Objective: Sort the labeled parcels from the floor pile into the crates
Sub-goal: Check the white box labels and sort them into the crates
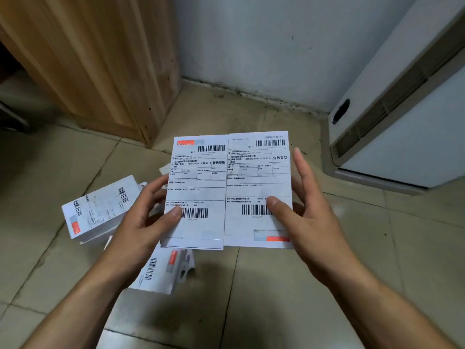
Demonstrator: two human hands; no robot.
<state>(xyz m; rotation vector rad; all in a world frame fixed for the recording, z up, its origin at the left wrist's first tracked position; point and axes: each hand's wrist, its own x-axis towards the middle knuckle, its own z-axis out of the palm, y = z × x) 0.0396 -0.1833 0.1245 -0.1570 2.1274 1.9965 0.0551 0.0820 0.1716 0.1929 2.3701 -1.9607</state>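
I hold two flat white parcels with barcoded shipping labels side by side above the floor. My left hand [143,220] grips the left parcel [198,182], thumb pressed on its lower barcode. My right hand [307,217] grips the right parcel [259,172], thumb by its lower barcode, fingers along its right edge. The right parcel's label is turned the other way up, its orange mark at the bottom. More labeled parcels lie on the floor: one [100,210] left of my left hand, another [161,273] below it. No crate is in view.
The floor [276,285] is beige tile. A wooden cabinet [100,66] stands at the back left, a white wall behind. A white floor-standing unit with a vent [402,109] fills the right side.
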